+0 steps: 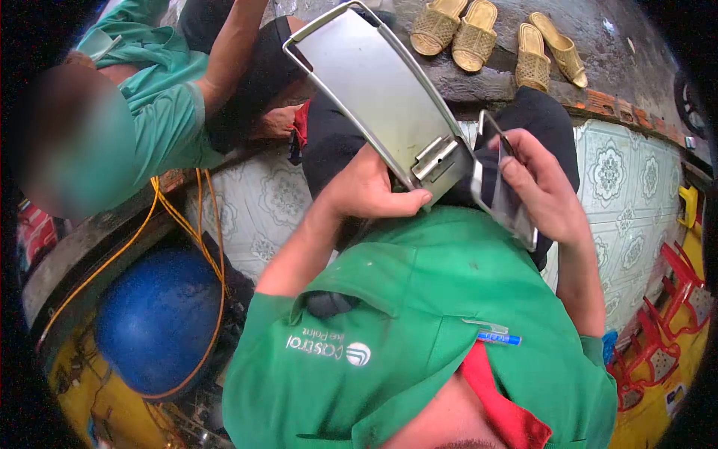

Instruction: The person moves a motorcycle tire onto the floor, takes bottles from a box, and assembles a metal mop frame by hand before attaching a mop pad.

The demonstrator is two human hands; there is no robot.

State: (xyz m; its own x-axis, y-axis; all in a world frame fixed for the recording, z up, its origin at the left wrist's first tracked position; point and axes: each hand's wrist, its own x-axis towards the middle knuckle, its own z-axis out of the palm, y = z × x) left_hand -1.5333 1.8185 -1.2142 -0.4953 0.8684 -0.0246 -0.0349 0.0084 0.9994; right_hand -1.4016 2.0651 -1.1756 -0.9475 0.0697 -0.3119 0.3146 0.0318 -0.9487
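Note:
Across my lap lies a long, curved silvery metal panel (381, 75) with a raised rim, its far end tilted up and left. My left hand (374, 187) is closed on its near left edge, thumb pressed on the inner face. Beside that thumb a small metal bracket (437, 159) with a hole sits on the panel. My right hand (550, 179) grips a thin, shiny, see-through-looking piece with silvery edges (508, 202), held right at the panel's near right end. My fingers cover part of this piece.
Another person in a green shirt (161, 127) sits close at the left. Below them are a blue rounded tank (161, 318) and an orange hose (196, 232). Gold slippers (475, 34) stand on the ledge ahead. Red plastic chairs (680, 292) are at the right, beyond patterned tiles (617, 172).

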